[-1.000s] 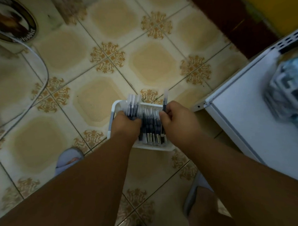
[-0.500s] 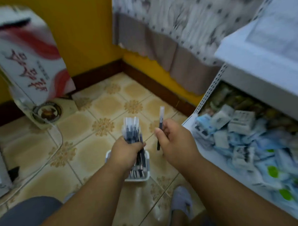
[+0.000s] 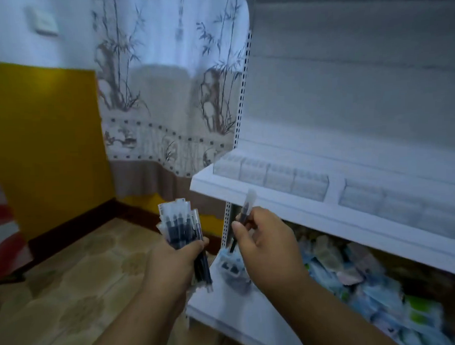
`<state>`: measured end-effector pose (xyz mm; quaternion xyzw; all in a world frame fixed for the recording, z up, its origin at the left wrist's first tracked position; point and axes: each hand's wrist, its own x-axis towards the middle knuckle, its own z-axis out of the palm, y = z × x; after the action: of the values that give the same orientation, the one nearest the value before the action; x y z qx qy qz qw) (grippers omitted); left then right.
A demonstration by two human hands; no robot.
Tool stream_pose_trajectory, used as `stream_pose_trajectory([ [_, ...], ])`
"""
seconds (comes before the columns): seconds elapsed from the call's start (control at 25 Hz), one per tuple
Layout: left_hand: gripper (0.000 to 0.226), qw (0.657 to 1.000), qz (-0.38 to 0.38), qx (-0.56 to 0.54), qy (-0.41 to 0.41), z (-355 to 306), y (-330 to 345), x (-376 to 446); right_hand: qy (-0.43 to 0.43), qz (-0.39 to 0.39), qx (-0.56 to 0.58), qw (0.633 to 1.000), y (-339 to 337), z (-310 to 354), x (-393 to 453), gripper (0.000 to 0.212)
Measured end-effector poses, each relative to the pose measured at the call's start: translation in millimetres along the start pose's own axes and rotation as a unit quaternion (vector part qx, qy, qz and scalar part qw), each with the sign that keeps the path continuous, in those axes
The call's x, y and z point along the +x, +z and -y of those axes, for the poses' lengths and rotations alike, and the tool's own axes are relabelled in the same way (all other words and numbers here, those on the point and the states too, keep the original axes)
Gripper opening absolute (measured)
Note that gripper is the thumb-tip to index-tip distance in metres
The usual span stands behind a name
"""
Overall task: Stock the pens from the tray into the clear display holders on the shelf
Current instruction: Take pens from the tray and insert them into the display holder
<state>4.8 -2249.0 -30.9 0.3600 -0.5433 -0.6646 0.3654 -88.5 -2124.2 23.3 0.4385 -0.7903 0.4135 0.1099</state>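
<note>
Gripping with both hands: my left hand (image 3: 176, 255) is wrapped round a bundle (image 3: 180, 228) of pens, caps up; my right hand (image 3: 263, 238) pinches a single pen (image 3: 245, 213) between thumb and fingers, clear cap upward, tip hanging below the fist.

Step, as I judge it: carry done, loading about to begin. Tray not in view.

Largest to smallest:
- Shelf (image 3: 274, 196): white, its edge just above and beyond my right hand. A lower shelf, below and right of that hand, holds a heap of small packets; too blurred to count.
- Holders (image 3: 270, 174): clear, along the shelf front, up and right of the single pen. I count two rows, the nearer with about four compartments; the further too blurred to count.
- Bundle: roughly five or six pens visible; exact number unclear.
- Single pen: one.

Next move, I reckon: lift the right hand up and forward, stand the pen in a near compartment, then feed from the bundle one by one.
</note>
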Motion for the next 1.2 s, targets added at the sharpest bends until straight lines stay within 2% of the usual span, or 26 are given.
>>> stream_pose_trajectory([
  [0.16,0.031,0.998,0.027,-0.033,0.039,-40.4,26.6,35.3,0.041,-0.06,0.026,0.997,-8.1,2.9,58.6,0.021],
  [0.4,0.015,0.997,0.029,-0.065,0.002,-71.6,48.6,107.4,0.059,-0.099,0.049,0.992,4.8,-14.6,172.3,0.013],
  [0.48,0.018,0.997,0.03,-0.064,-0.011,-80.5,52.7,126.1,0.064,-0.107,0.043,0.991,8.1,-23.4,206.6,0.014],
  [1.04,0.019,0.995,-0.008,-0.098,-0.015,-97.5,82.6,175.4,0.052,-0.02,-0.073,0.996,52.1,-50.8,294.7,0.027],
  [1.2,0.016,0.995,-0.012,-0.099,-0.013,-102.4,84.1,176.8,0.062,0.053,-0.086,0.993,56.1,-54.1,304.9,0.027],
])
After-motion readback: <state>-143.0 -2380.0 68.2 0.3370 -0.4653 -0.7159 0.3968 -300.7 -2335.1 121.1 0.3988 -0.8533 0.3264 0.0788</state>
